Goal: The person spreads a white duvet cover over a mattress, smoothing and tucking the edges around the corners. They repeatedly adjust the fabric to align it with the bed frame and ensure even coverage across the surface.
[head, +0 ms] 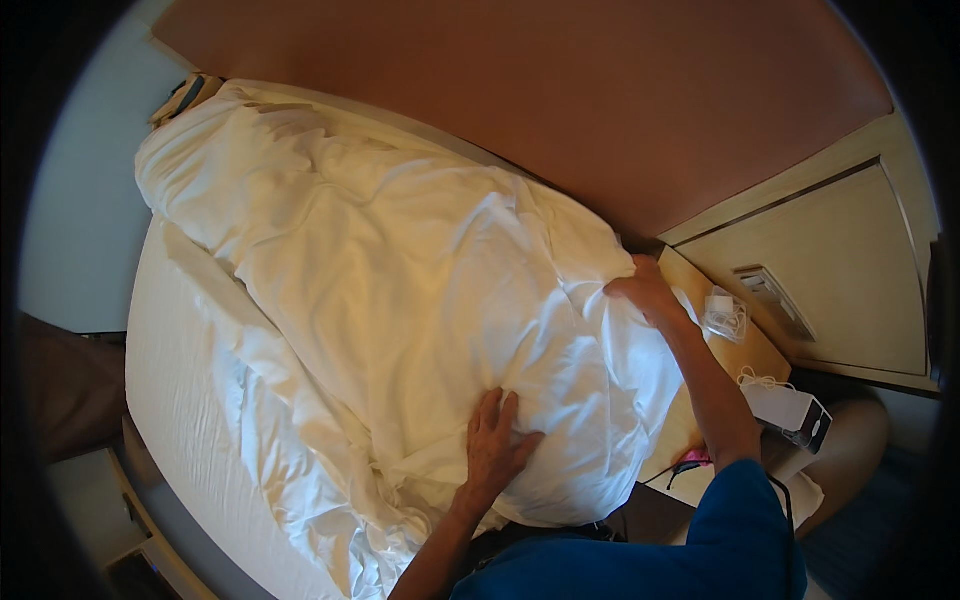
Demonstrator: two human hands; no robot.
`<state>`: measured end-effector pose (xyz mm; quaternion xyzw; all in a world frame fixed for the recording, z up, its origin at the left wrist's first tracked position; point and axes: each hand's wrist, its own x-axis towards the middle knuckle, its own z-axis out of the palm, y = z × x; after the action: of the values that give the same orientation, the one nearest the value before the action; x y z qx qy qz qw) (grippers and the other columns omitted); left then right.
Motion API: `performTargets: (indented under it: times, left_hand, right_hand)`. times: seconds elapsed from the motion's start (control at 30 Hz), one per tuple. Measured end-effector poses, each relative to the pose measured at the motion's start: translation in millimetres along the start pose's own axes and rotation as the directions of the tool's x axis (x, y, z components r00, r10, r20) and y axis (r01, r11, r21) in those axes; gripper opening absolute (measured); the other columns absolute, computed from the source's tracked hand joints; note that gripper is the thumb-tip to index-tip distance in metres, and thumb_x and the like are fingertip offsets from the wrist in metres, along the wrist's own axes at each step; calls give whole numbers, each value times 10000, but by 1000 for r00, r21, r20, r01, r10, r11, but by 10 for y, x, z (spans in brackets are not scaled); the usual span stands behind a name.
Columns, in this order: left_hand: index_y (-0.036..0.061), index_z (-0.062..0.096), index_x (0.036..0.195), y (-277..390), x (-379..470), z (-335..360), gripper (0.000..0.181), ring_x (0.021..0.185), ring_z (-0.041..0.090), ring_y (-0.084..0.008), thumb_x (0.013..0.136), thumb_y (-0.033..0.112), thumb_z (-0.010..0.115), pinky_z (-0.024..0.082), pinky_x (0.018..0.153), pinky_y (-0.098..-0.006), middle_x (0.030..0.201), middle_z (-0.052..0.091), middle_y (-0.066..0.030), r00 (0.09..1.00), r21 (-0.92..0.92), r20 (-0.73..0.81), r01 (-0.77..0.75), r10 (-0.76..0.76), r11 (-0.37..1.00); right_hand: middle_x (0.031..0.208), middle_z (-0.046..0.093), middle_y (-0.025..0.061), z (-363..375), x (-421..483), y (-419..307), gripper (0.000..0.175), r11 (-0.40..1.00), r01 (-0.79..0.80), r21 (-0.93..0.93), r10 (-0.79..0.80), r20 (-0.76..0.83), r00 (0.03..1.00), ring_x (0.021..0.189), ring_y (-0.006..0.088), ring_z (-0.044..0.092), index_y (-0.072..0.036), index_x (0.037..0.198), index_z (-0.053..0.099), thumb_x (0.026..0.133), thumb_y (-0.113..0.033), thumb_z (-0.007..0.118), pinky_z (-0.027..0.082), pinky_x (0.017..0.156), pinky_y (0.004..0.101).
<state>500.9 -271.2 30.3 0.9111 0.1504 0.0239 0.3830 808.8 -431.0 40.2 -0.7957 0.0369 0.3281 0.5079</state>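
Note:
A rumpled white duvet [360, 247] spreads over the bed in front of me, with folds running along its length. My right hand [643, 289] is closed around the edge of the duvet near the headboard side, beside the bedside table. Lower down, my left hand [496, 454] rests palm down on the duvet, its fingers spread and holding nothing. Under the duvet, a white fitted sheet [169, 390] shows along the left side of the mattress. A crumpled part of white bedding [300, 465] lies bunched toward the bottom of the view.
A brown padded headboard [540, 90] rises behind the bed. On the wooden bedside table [660, 450] lie a clear pouch with a white cable [726, 315] and a pink item [694, 456]. A white box [780, 405] stands near its right edge. Brown fabric [71, 382] hangs at far left.

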Motion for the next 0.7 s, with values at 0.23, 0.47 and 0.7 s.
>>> performTargets:
  times: [0.23, 0.47, 0.7]
  left_hand:
    - [-18, 532, 1281, 152, -119, -542, 468, 1102, 590, -229, 886, 209, 637, 472, 952, -343, 1228, 585, -135, 841, -819, -31, 288, -540, 497]
    - [-14, 522, 1272, 110, -563, -1622, 423, 1001, 633, -203, 949, 251, 588, 522, 858, -347, 1134, 632, -101, 746, -915, 97, 327, -659, 235]
    - [-77, 567, 1211, -199, -932, -1655, 449, 916, 663, -226, 790, 61, 638, 535, 805, -331, 1084, 661, -139, 717, -948, -81, 160, -692, 276]
  right_hand:
    - [982, 716, 143, 785, -1583, -928, 456, 532, 846, -39, -783, 356, 510, 917, 235, 696, -4, 1091, 655, 693, -144, 828, 536, 792, 334]
    - [907, 653, 266, 2090, -2526, -533, 310, 884, 423, 201, -446, 637, 629, 862, 427, 639, 33, 984, 591, 761, -165, 676, 503, 746, 470]
    - [940, 645, 191, 2111, -2935, -349, 349, 737, 649, 188, -583, 663, 471, 877, 379, 637, 1, 1118, 564, 838, -166, 687, 507, 793, 423]
